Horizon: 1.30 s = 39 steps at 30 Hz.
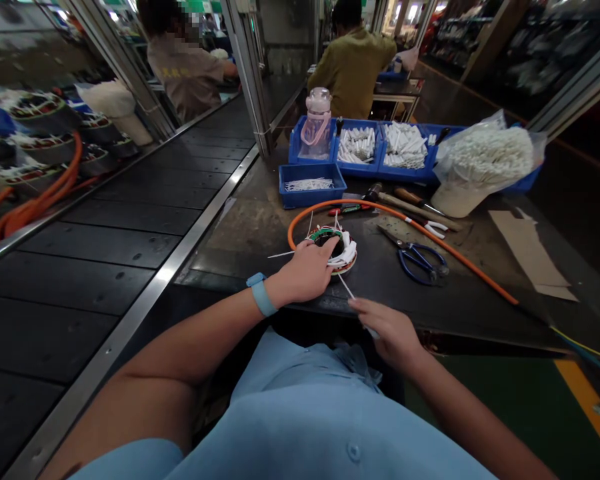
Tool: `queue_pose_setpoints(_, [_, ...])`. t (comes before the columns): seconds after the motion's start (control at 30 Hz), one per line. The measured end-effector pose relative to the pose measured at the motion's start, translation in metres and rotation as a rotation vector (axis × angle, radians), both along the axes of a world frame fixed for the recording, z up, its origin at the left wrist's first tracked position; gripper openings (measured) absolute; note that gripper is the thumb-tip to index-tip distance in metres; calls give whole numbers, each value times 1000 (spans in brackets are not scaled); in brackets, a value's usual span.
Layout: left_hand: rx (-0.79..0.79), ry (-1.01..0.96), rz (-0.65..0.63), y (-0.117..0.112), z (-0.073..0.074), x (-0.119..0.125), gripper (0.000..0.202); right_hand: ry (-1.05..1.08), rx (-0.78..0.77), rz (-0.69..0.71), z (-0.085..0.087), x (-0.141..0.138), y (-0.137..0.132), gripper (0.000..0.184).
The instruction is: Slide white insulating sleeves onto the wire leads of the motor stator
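Note:
My left hand (307, 270) rests over the near left side of a ring-shaped motor stator (349, 257), its fingers gripping the ring and reaching to the centre hole. The stator has white wrapping, reddish wires and a green inner part. Thin white cable ties (280, 255) stick out from it on several sides. Closer to my body, my right hand (390, 333) pinches the end of a white cable tie (347, 287) that runs taut from the stator's near side. A small pale thing shows under the right palm; I cannot make it out. An orange cable (460, 261) curves behind the stator.
Blue-handled scissors (420, 260), a hammer (400, 201) and a screwdriver (420, 199) lie to the right. Behind are a blue tray (313, 195), blue bins (360, 175), a bottle (316, 127) and a bagged tub (457, 200). A conveyor (105, 253) runs left. Two co-workers sit beyond.

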<state>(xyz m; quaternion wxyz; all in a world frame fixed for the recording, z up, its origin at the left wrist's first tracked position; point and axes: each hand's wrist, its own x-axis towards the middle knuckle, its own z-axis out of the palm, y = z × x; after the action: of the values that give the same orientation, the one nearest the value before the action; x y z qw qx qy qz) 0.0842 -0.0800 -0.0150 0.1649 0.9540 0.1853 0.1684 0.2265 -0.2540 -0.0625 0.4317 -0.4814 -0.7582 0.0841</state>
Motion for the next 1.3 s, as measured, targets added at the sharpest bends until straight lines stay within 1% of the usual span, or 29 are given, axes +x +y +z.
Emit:
queue_pose_setpoints(0.07, [-98,-132,32,-2,-2,-1,68,37,-36,-48,3,-3,23,26])
queue_pose_setpoints(0.1, [-132,-206,35,-2,-4,-1,66,91,-62,-92,3,-4,34,23])
queue_pose_setpoints(0.13, [-141,-270,25,-3,-7,-3,59,176,-93,-138,3,-6,43,18])
queue_pose_setpoints(0.2, [-89,-350,-15,-3,-13,-5,36,420,-149,-200,2,-8,58,10])
queue_pose_setpoints(0.23, [-44,-369,-40,-3,-17,-6,26,550,-171,-201,1,-9,63,13])
queue_pose_setpoints(0.27, [7,-380,-63,-2,-20,-8,22,666,-189,-180,1,-10,66,19])
queue_pose_setpoints(0.3, [58,-387,-78,-2,-23,-8,22,754,-205,-147,0,-10,67,24])
queue_pose_setpoints(0.37, [150,-382,-102,0,-27,-9,25,843,-229,-93,-1,-10,66,29])
queue_pose_setpoints(0.47, [233,-359,-126,2,-29,-9,27,863,-261,-75,-3,-9,60,30])
queue_pose_setpoints(0.57, [247,-364,-134,4,-30,-8,27,857,-281,-108,-4,-8,59,28])
queue_pose_setpoints(0.7, [242,-383,-148,5,-31,-7,27,795,-285,-206,-3,-5,71,26])
queue_pose_setpoints(0.83, [247,-397,-161,6,-31,-7,27,774,-312,-313,-1,-3,86,28])
queue_pose_setpoints(0.9, [254,-398,-162,6,-30,-7,27,808,-314,-285,-1,-3,86,30])
queue_pose_setpoints(1.0, [259,-401,-165,7,-30,-6,27,885,-315,-135,-2,-5,73,30])
queue_pose_setpoints(1.07, [258,-399,-168,7,-30,-6,27,903,-307,-83,-4,-6,64,28])
queue_pose_setpoints(1.17, [257,-394,-171,7,-31,-6,28,865,-290,-113,-4,-5,60,26])
queue_pose_setpoints(1.3, [250,-402,-167,7,-32,-5,28,781,-298,-188,-2,-2,74,24])
